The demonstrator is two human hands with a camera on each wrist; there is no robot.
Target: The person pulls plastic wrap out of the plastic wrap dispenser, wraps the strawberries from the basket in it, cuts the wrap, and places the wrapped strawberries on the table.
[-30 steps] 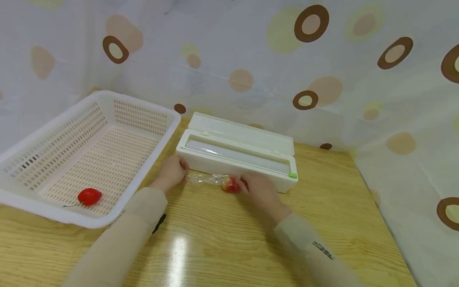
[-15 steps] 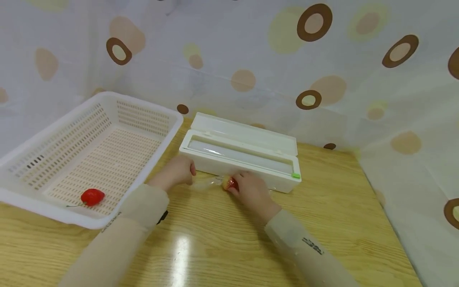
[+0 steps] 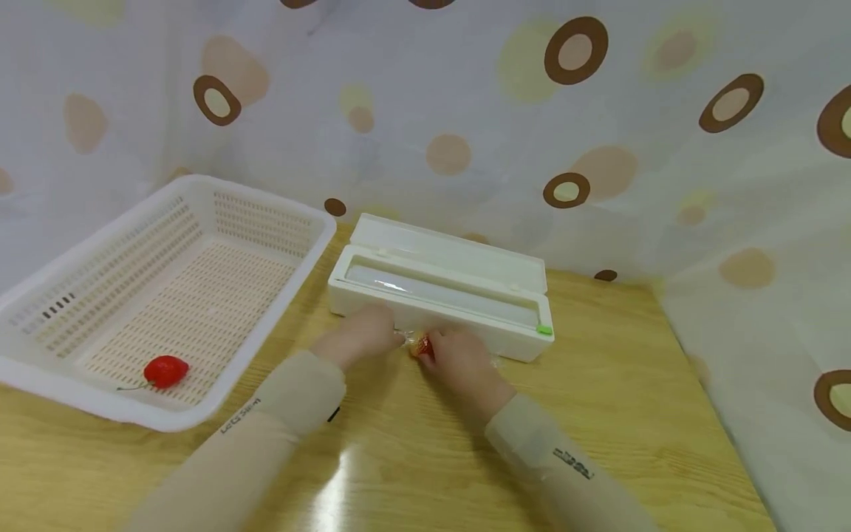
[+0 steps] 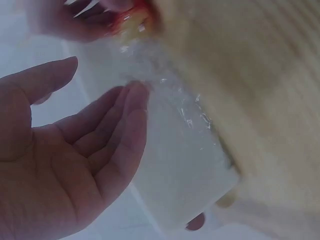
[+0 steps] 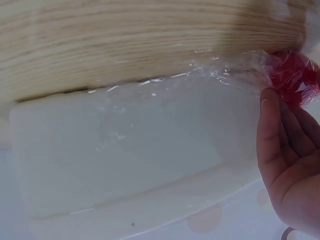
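A small red-and-yellow fruit (image 3: 420,346), wrapped in clear plastic film, lies in front of the long white film box (image 3: 501,342). My right hand (image 3: 462,366) grips its right side between thumb and fingers. In the right wrist view, twisted film (image 5: 240,70) trails from the fruit along the box. My left hand (image 3: 364,334) is just left of the fruit. The left wrist view shows its thumb apart from the gently bent fingers, the fingertips (image 4: 137,92) right at the loose film (image 4: 187,112) trailing from the fruit's yellow end.
The box's lid (image 3: 452,247) stands raised, a film roll (image 3: 439,295) inside and a green slider (image 3: 544,329) at its right end. To the left, a white slotted basket (image 3: 266,329) holds a red pepper (image 3: 166,371). A patterned sheet (image 3: 399,96) hangs behind the wooden table (image 3: 612,399).
My left hand has moved right, from the film's far left end to close beside the fruit. My right hand has closed farther over the fruit. The box and basket have not moved.
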